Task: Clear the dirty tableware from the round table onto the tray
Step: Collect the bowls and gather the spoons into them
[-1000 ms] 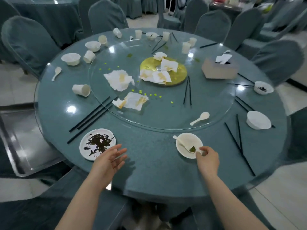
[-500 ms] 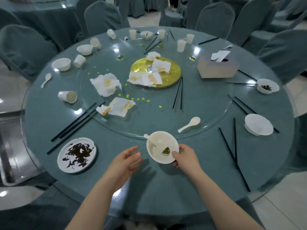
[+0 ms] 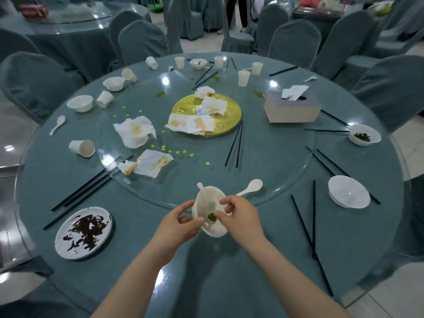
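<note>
Both hands hold a white bowl (image 3: 207, 203) lifted and tilted above the near edge of the round table (image 3: 252, 260). My left hand (image 3: 177, 223) grips its left rim. My right hand (image 3: 241, 216) pinches its right rim, fingers inside. A white spoon (image 3: 200, 186) sticks out of the bowl, and green scraps lie in its bottom. A dirty plate (image 3: 83, 232) with dark sauce sits near left. The metal tray (image 3: 6, 216) shows at the far left edge.
A glass turntable (image 3: 275, 152) carries stained napkins (image 3: 135, 131), a gold disc (image 3: 229, 115), black chopsticks (image 3: 236, 146) and a white spoon (image 3: 251, 187). Bowls (image 3: 348, 191), cups (image 3: 82, 148), chopsticks (image 3: 307, 230) and a tissue box (image 3: 291, 109) ring the table. Covered chairs surround it.
My right hand drew the bowl toward me and lifted it. My left hand came in and took hold of its left rim; the bowl now tilts.
</note>
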### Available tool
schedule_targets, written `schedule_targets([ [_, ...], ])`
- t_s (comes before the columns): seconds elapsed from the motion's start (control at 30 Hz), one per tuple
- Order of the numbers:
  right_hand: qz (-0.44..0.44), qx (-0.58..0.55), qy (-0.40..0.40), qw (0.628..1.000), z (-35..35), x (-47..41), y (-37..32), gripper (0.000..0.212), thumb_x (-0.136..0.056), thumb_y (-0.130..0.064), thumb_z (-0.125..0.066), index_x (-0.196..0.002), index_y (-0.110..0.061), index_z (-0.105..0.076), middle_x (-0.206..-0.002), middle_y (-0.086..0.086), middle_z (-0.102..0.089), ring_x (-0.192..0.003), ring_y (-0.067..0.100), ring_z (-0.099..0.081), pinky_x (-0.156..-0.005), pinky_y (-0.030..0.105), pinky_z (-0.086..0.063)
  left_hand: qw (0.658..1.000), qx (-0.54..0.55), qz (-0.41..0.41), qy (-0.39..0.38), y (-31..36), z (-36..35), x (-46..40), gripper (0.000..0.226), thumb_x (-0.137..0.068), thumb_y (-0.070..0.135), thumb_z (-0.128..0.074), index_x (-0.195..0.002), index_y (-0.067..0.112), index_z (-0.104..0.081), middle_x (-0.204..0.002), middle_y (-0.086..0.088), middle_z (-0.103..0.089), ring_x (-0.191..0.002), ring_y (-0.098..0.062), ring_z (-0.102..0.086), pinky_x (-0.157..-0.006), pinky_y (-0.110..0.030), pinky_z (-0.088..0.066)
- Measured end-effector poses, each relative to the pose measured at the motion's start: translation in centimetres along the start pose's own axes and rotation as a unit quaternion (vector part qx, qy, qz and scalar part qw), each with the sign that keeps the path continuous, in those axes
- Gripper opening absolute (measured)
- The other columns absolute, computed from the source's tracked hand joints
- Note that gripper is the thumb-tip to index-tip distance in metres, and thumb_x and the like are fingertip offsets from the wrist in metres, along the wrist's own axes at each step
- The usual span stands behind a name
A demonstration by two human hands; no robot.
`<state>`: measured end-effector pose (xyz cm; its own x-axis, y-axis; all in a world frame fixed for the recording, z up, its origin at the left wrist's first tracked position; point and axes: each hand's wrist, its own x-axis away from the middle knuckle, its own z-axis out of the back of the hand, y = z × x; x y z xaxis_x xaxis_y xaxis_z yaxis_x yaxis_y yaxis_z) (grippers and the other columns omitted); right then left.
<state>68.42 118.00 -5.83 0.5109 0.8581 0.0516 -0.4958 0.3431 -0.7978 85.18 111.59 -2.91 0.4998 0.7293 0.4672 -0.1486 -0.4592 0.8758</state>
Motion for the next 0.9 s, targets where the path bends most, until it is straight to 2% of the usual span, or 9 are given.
schedule_targets([
  [0.1, 0.051, 0.051, -0.049, 0.996, -0.4, -1.5, -0.7, 0.026, -0.074, -0.031, -0.071, -0.1, -0.03, -0.067, -0.081, -0.014, -0.058, -0.078, 0.006, -0.055, -0.072, 0.024, -0.045, 0.999, -0.033, -0.025, -0.018, 0.2, -0.8, -0.8, 0.049, -0.081, 0.005, -0.071, -0.122, 0.027, -0.057, -0.072, 0.001, -0.069, -0.067, -0.009, -0.06, -0.074, -0.025, -0.054],
  [0.17, 0.069, 0.059, -0.044, 0.995, -0.6, -2.1, -1.2, 0.013, -0.076, -0.025, -0.066, -0.089, -0.025, -0.069, -0.071, -0.01, -0.06, -0.07, 0.008, -0.055, -0.067, 0.027, -0.047, 0.998, -0.042, -0.033, -0.014, 0.4, -1.0, -1.4, 0.049, -0.081, 0.005, -0.071, -0.122, 0.029, -0.058, -0.072, 0.003, -0.07, -0.068, -0.009, -0.061, -0.075, -0.026, -0.054],
  [0.3, 0.051, -0.04, -0.001, 0.998, 0.2, -3.4, -0.4, 0.004, -0.08, -0.024, -0.065, -0.076, -0.023, -0.065, -0.065, -0.008, -0.056, -0.063, 0.007, -0.05, -0.064, 0.027, -0.045, 0.999, -0.015, -0.033, 0.04, 0.9, -0.6, -3.0, 0.045, -0.082, 0.007, -0.072, -0.119, 0.028, -0.059, -0.082, -0.006, -0.072, -0.077, -0.018, -0.062, -0.081, -0.032, -0.055],
  [0.43, 0.033, -0.106, 0.108, 0.988, 2.9, -5.1, 1.8, 0.011, -0.084, -0.024, -0.066, -0.074, -0.022, -0.067, -0.066, -0.006, -0.058, -0.065, 0.007, -0.052, -0.062, 0.02, -0.043, 0.993, 0.064, -0.021, 0.101, 1.4, 0.0, -4.0, 0.042, -0.083, 0.015, -0.071, -0.121, 0.024, -0.055, -0.098, -0.011, -0.072, -0.091, -0.025, -0.069, -0.069, -0.022, -0.057],
  [0.53, 0.016, 0.002, 0.139, 0.99, 4.5, -6.7, 4.6, 0.011, -0.087, -0.019, -0.063, -0.084, -0.025, -0.071, -0.075, -0.013, -0.056, -0.072, 0.006, -0.057, -0.062, 0.017, -0.04, 0.99, 0.079, -0.021, 0.113, 1.8, -0.1, -4.9, 0.046, -0.084, 0.016, -0.071, -0.126, 0.021, -0.052, -0.103, -0.008, -0.071, -0.096, -0.026, -0.069, -0.071, -0.024, -0.057],
  [0.63, -0.012, 0.14, 0.094, 0.986, 4.6, -8.1, 7.0, 0.018, -0.094, -0.024, -0.053, -0.098, -0.022, -0.071, -0.083, -0.009, -0.051, -0.076, 0.014, -0.055, -0.064, 0.026, -0.043, 0.991, 0.082, -0.019, 0.105, 2.0, -0.6, -5.8, 0.048, -0.085, 0.017, -0.068, -0.13, 0.019, -0.05, -0.111, -0.012, -0.068, -0.098, -0.027, -0.068, -0.08, -0.03, -0.053],
  [0.73, -0.017, 0.216, 0.035, 0.975, 3.5, -8.5, 8.0, 0.028, -0.1, -0.026, -0.041, -0.113, -0.019, -0.064, -0.1, -0.002, -0.052, -0.091, 0.017, -0.051, -0.072, 0.03, -0.048, 0.992, 0.083, -0.021, 0.092, 2.2, -1.0, -6.3, 0.043, -0.085, 0.018, -0.068, -0.124, 0.021, -0.052, -0.107, -0.011, -0.07, -0.095, -0.025, -0.07, -0.071, -0.024, -0.057],
  [0.83, -0.019, 0.172, 0.023, 0.985, 2.8, -7.9, 8.4, 0.036, -0.098, -0.016, -0.04, -0.131, -0.022, -0.054, -0.118, -0.002, -0.052, -0.103, 0.016, -0.05, -0.08, 0.029, -0.048, 0.993, 0.079, -0.022, 0.085, 2.2, -1.1, -6.6, 0.038, -0.082, 0.019, -0.069, -0.117, 0.024, -0.054, -0.103, -0.009, -0.072, -0.093, -0.024, -0.071, -0.064, -0.021, -0.057],
  [0.9, -0.033, 0.111, 0.064, 0.991, 3.5, -7.3, 8.9, 0.037, -0.094, -0.011, -0.045, -0.127, -0.023, -0.057, -0.111, -0.005, -0.054, -0.096, 0.014, -0.052, -0.077, 0.027, -0.046, 0.993, 0.083, -0.018, 0.083, 2.0, -1.0, -6.9, 0.034, -0.082, 0.019, -0.069, -0.112, 0.025, -0.055, -0.105, -0.008, -0.072, -0.093, -0.023, -0.07, -0.064, -0.021, -0.057],
])
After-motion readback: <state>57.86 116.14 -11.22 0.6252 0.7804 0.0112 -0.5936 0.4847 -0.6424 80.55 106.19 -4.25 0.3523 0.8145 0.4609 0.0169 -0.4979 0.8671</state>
